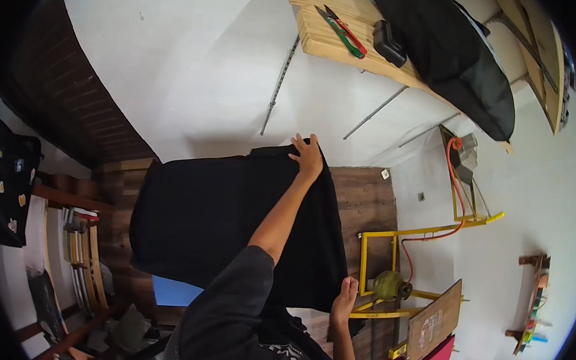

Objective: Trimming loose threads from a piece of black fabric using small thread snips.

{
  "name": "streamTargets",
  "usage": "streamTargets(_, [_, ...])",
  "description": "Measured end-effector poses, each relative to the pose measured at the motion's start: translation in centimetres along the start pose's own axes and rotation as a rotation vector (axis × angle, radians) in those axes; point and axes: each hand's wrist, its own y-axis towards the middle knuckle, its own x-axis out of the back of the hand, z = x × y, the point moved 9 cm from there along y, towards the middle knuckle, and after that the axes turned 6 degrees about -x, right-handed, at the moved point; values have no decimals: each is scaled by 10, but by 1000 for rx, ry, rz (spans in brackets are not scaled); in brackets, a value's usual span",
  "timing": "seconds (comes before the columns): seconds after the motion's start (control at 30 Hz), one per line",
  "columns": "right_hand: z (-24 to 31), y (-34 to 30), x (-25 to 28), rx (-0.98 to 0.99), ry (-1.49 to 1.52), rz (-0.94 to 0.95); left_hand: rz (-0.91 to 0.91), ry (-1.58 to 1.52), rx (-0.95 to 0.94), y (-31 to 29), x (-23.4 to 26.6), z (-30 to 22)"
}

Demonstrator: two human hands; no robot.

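A black cloth [196, 220] lay spread out centrally, beyond it a wooden wall shelf [316, 44]. A blue panel [174, 293] showed under the cloth's near-left edge. The left hand [309, 160] rested, fingers wide, at its far-right corner; the right hand's [344, 301] fingers gripped its near-right edge. Thread snips [350, 44] lay on the shelf.

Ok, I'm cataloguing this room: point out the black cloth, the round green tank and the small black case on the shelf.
Black cloth [210, 211], head view: its broad upper surface.
Round green tank [385, 285], head view: its rounded body.
Small black case [390, 44], head view: its upper face.
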Motion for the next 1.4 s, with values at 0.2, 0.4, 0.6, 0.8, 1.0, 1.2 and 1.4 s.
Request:
streamTargets(0.2, [-43,71,9,6,-275,64,106,-26,-78,4,-34,12])
streamTargets(0.4, [-185,74,41,-79,-381,-62,-13,232,-395,-160,59,72])
streamTargets(0.6, [-182,110,24,-179,-582,16,-350,780,113,-316,288,205])
streamTargets(0.8, [-198,83,15,-103,-485,88,-540,860,336,-415,378,293])
streamTargets(1.0, [-194,87,33,-9,-274,-139,-837,192,218,-415,405,333])
streamTargets(1.2, [-177,96,45,23,-282,-166,-875,-455,89,-372,461,292])
streamTargets(1.4, [-170,83,64,14,-291,-245,-428,10,171,-374,456,255])
